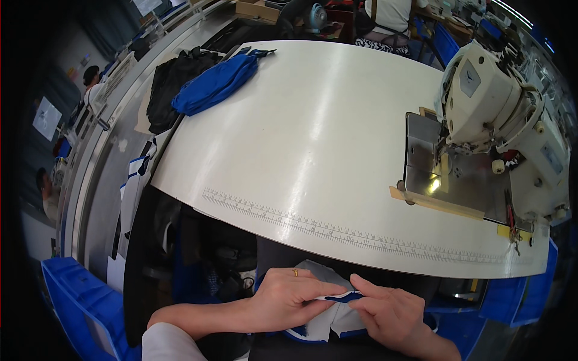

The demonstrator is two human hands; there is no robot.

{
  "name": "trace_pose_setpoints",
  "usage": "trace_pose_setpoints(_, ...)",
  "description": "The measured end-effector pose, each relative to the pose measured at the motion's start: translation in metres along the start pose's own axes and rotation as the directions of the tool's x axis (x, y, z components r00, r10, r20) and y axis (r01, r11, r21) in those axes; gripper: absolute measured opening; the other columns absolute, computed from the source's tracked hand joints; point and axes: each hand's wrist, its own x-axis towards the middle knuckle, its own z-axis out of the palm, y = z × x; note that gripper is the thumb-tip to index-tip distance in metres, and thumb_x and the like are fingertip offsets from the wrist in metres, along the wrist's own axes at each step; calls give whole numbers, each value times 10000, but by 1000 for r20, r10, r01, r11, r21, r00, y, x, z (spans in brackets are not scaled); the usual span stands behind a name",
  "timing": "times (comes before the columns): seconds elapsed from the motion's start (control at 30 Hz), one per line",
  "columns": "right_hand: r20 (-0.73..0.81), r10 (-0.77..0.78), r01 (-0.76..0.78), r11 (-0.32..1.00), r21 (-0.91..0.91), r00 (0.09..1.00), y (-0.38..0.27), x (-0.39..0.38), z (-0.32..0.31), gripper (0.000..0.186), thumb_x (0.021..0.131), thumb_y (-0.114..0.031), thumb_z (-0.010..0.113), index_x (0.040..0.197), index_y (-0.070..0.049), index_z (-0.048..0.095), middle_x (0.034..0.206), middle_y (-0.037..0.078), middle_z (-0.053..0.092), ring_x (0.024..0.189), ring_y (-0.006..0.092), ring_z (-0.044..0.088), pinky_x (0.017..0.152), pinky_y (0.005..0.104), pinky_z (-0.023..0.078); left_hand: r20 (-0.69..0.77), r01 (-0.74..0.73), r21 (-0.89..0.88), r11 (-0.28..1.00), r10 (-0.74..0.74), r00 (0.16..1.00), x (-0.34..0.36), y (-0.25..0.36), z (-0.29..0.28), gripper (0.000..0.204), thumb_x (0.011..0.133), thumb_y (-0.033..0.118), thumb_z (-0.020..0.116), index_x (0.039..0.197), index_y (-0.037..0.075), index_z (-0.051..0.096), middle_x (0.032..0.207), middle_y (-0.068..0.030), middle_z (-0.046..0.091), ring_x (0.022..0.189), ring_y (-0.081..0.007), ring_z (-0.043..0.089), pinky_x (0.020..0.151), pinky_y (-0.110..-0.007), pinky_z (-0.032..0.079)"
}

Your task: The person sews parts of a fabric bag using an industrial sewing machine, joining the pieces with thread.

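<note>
Below the table's front edge, over my lap, a grey and white fabric piece with blue edging [320, 325] hangs from my fingers. My left hand [285, 295], a ring on one finger, pinches the folded edge from the left. From the other side my right hand [388, 310] grips the same edge between thumb and fingers. Between the two hands a short stretch of white and dark blue edge shows. The lower part of the fabric lies on my dark-clothed lap, partly hidden behind my hands.
A white sewing table [289, 150] with a printed ruler curves in front of me. At its right stands a sewing machine [481, 96] with its lamp lit. Blue and black cloth bundles [217, 84] lie at the far left. A blue bin [84, 307] stands lower left. People sit farther off.
</note>
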Motion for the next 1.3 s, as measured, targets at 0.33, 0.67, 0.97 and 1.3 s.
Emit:
trace_pose_setpoints(0.33, -1, -87, 85, 977, -193, 996, -9, 2, -2, 127, 796, -59, 708, 891, -137, 675, 1103, 134, 701, 766, 174, 722, 572, 217, 524, -57, 8, -32, 999, -10, 998, -4, -1, 4, 305, 718, -7, 749, 1015, 64, 745, 724, -91, 687, 596, -191, 631, 549, -286, 503)
trace_pose_setpoints(0.67, 60, 175, -177, 984, 26, 983, -9, 1, -7, 276, 686, -36, 801, 890, -92, 624, 1061, 110, 723, 650, 169, 685, 556, 247, 537, 5, -33, 19, 999, 33, 999, -5, -3, 3, 322, 724, -23, 751, 1038, 48, 743, 786, -86, 712, 627, -175, 646, 564, -266, 516)
trace_pose_setpoints(0.97, 4, -145, 133, 900, -415, 989, -16, 3, -8, 166, 763, -157, 729, 925, -164, 692, 1109, 20, 648, 900, 157, 583, 774, 300, 518, -83, -57, 42, 997, 61, 995, -4, -2, 6, 307, 690, -7, 747, 985, 79, 748, 663, -83, 647, 577, -195, 629, 525, -289, 498)
trace_pose_setpoints(1.3, -9, -130, 117, 922, -370, 991, -6, -11, 2, 172, 751, -159, 741, 915, -183, 695, 899, -61, 574, 850, 136, 484, 871, 344, 437, -29, 59, -33, 998, -60, 998, -3, 1, 3, 309, 721, -21, 746, 1023, 49, 747, 768, -86, 707, 628, -176, 646, 576, -271, 508)
